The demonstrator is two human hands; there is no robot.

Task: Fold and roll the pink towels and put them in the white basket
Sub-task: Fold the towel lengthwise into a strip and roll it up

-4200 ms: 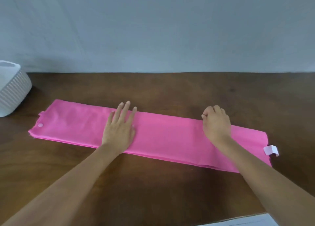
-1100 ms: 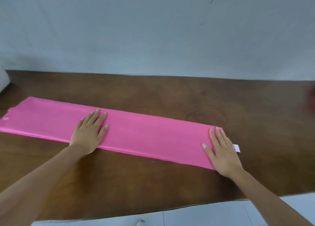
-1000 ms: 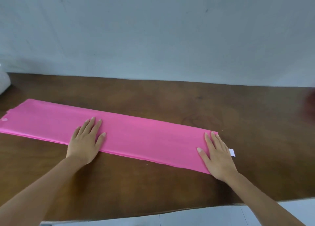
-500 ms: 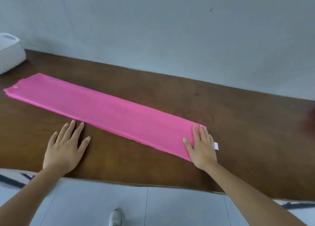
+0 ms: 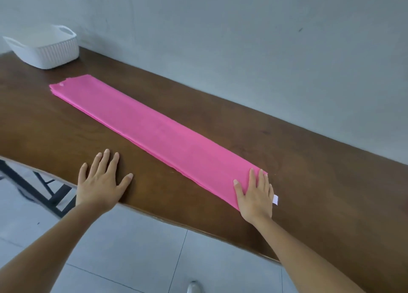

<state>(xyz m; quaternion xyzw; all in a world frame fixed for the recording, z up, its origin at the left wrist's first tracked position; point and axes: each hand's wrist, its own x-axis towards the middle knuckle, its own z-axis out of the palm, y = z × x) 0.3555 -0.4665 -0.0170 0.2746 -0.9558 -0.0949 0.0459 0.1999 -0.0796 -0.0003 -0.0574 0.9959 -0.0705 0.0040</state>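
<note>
Fingers point(image 5: 252, 179) of my right hand point(image 5: 256, 196) lie straight and flat on the near end of the pink towel point(image 5: 154, 133), pressing it to the wooden table point(image 5: 331, 182) and clasping nothing; a small white tag point(image 5: 275, 199) pokes out just beside the little finger. My left hand point(image 5: 100, 182) is spread flat too, on bare wood near the front edge, apart from the towel. The towel is folded into a long narrow strip running away toward the white basket point(image 5: 46, 49), which sits beyond its far end against the wall point(image 5: 242, 49). I judge folding done and rolling next: bring the left hand over, curl both under this end, and roll tight and straight.
</note>
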